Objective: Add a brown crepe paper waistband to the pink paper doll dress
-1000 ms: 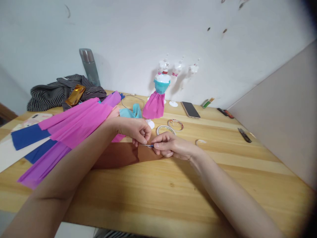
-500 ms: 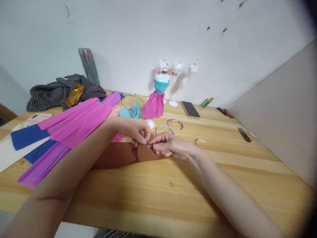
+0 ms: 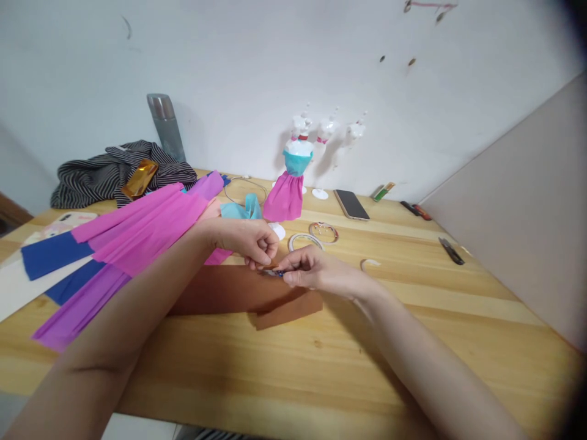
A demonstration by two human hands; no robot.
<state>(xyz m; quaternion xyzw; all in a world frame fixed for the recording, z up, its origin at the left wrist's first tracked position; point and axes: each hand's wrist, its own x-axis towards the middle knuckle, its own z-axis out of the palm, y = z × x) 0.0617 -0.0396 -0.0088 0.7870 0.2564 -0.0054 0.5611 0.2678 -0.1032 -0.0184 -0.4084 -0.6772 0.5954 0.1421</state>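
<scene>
My left hand (image 3: 250, 239) and my right hand (image 3: 316, 272) meet fingertip to fingertip over a sheet of brown crepe paper (image 3: 238, 296) lying on the wooden table (image 3: 321, 373). Both hands are closed in a pinch. Between them sits a small blue and silver object (image 3: 274, 273), too small to name, and my left fingers also nip a bit of the brown paper. A loose brown piece lies tilted below my right hand.
Pink, purple and blue crepe sheets (image 3: 123, 241) spread on the left. A doll stand in a pink and teal dress (image 3: 290, 183), tape rings (image 3: 305, 239), a phone (image 3: 351, 203), a striped cloth (image 3: 114, 171), a flask (image 3: 165, 125) and clippers (image 3: 452, 250) lie farther back.
My right hand has lifted slightly and turned. A brown piece now lies separate and tilted below it, where before the sheet's end sat under my fingers.
</scene>
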